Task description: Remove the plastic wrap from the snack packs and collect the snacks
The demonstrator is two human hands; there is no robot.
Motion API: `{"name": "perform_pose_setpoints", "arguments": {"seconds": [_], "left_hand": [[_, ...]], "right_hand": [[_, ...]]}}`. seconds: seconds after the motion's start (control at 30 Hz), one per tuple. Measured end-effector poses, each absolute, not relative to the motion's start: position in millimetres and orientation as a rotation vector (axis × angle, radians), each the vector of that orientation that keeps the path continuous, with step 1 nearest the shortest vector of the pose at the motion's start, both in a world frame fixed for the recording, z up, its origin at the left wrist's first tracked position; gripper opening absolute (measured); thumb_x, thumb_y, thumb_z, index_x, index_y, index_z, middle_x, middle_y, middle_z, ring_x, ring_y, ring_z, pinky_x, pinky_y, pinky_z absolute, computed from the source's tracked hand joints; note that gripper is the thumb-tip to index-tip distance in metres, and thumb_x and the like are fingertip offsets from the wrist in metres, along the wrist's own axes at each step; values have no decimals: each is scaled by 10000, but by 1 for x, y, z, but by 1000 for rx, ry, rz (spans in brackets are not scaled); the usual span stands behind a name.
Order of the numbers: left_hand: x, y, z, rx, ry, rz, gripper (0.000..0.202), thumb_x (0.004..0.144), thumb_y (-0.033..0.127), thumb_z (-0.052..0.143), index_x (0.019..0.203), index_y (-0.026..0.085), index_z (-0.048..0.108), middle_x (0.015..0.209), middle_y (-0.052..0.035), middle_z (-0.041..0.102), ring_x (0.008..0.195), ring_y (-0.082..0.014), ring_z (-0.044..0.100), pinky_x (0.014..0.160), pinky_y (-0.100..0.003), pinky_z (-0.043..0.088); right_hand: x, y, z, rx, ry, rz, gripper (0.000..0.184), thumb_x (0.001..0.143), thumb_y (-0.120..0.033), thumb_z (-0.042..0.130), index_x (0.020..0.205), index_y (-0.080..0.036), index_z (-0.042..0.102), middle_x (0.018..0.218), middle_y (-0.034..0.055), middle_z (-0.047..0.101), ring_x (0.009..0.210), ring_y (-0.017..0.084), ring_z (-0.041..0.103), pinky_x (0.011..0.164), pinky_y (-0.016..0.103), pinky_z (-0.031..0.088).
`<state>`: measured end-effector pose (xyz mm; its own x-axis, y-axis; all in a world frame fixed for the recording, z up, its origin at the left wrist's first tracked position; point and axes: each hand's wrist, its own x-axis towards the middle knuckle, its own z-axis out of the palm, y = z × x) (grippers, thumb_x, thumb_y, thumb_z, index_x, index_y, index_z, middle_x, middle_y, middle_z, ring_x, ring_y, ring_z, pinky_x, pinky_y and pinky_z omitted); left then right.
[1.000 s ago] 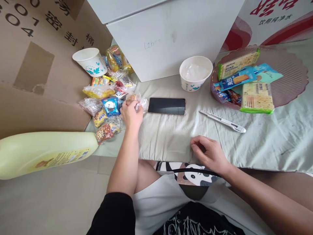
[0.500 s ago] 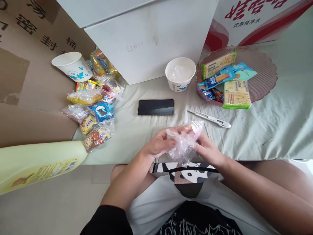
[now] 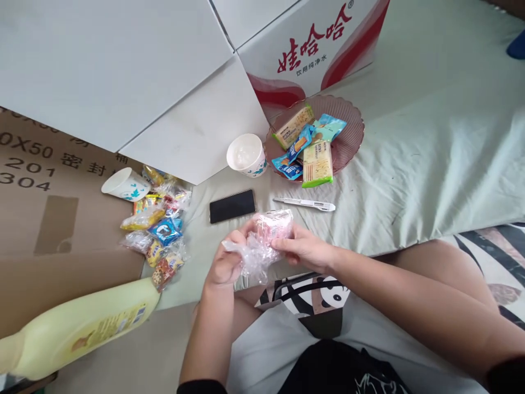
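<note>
A pink wrapped snack packet [image 3: 274, 225] with crumpled clear plastic [image 3: 255, 258] around its lower left part is between my hands, above the near edge of the cloth. My left hand [image 3: 227, 261] is closed on the loose plastic at the left. With the thumb on top, my right hand [image 3: 309, 249] grips the packet's right side. I cannot tell whether the plastic is a separate bag or part of the wrapper. Just beyond the hands lie a black phone [image 3: 232, 206] and a white utility knife [image 3: 305, 204].
A ribbed plate [image 3: 348, 128] holds several biscuit packs, beside a paper cup [image 3: 246, 156]. Left are snacks in plastic [image 3: 141, 218], a tilted paper cup [image 3: 126, 185], a yellow bottle [image 3: 90, 323] and a cardboard box [image 3: 24, 219]. White boxes [image 3: 197, 131] stand behind.
The camera view has turned to the right. My right hand has shifted its thumb onto the packet, and more of the pink packet shows. My left hand still holds the plastic.
</note>
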<state>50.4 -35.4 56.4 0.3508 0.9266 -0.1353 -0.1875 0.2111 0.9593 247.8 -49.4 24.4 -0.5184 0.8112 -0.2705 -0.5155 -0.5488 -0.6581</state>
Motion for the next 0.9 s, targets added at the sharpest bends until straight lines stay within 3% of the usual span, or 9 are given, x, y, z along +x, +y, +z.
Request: {"name": "perform_pose_setpoints", "arguments": {"seconds": [0.1, 0.23, 0.33, 0.43, 0.57, 0.63, 0.73, 0.8, 0.9], "left_hand": [[64, -14, 77, 1115, 1106, 1129, 296, 642, 380, 870, 706, 201, 643, 1131, -64, 740, 1014, -242, 692, 845, -368, 566], [74, 45, 96, 1195, 1362, 1574, 400, 546, 363, 922, 804, 236, 644, 768, 54, 688, 737, -124, 624, 742, -267, 525], [82, 99, 100, 1295, 1399, 1405, 379, 627, 361, 893, 870, 244, 626, 783, 57, 680, 739, -120, 599, 734, -274, 497], [95, 143, 95, 1654, 1718, 965, 272, 838, 362, 735, 982, 219, 554, 824, 71, 634, 822, -122, 595, 848, -293, 465], [114, 174, 90, 1845, 1831, 816, 489, 544, -8, 855, 930, 164, 608, 953, 4, 560, 1113, -218, 517, 1103, -364, 293], [120, 175, 94, 1883, 1821, 867, 527, 506, -60, 829, 941, 155, 623, 1045, -19, 514, 1179, -224, 453, 1147, -359, 237], [121, 151, 105, 1849, 1762, 1071, 384, 711, 120, 780, 1028, 167, 570, 1137, -33, 473, 1167, -181, 440, 1139, -336, 277], [116, 116, 108, 1771, 1667, 1153, 301, 888, 396, 627, 1083, 187, 535, 1130, -47, 514, 1124, -178, 504, 1069, -346, 385], [106, 45, 94, 1606, 1450, 918, 695, 740, 774, 614, 1074, 165, 633, 1038, -105, 664, 985, -257, 659, 831, -381, 546]], "right_hand": [[264, -44, 32, -848, -637, 2049, 473, 697, -524, 811, 993, -188, 660, 802, 3, 613, 610, 84, 445, 422, 183, 278], [278, -34, 39, -887, -597, 1949, 408, 744, -479, 760, 1013, -186, 668, 872, 30, 639, 649, 98, 470, 420, 179, 275], [278, -31, 40, -868, -592, 1931, 380, 759, -456, 745, 1009, -180, 670, 880, 39, 644, 664, 102, 482, 431, 176, 302], [276, -31, 39, -871, -607, 1926, 365, 766, -428, 733, 1025, -179, 667, 872, 31, 642, 660, 101, 484, 437, 176, 324], [277, -32, 41, -878, -668, 1918, 305, 772, -398, 716, 977, -180, 652, 807, 6, 607, 640, 99, 477, 444, 185, 348], [279, -31, 42, -888, -687, 1910, 275, 775, -391, 712, 939, -184, 636, 773, -6, 590, 618, 98, 466, 442, 195, 346], [281, -29, 42, -879, -729, 1891, 242, 802, -389, 687, 924, -193, 613, 751, -13, 587, 594, 101, 456, 447, 213, 335], [280, -27, 40, -849, -799, 1850, 222, 835, -386, 657, 935, -196, 602, 757, -6, 597, 609, 111, 480, 483, 229, 364], [275, -29, 33, -891, -984, 1689, 311, 840, -375, 663, 1071, -193, 563, 872, 28, 642, 735, 155, 574, 618, 272, 454]]}}
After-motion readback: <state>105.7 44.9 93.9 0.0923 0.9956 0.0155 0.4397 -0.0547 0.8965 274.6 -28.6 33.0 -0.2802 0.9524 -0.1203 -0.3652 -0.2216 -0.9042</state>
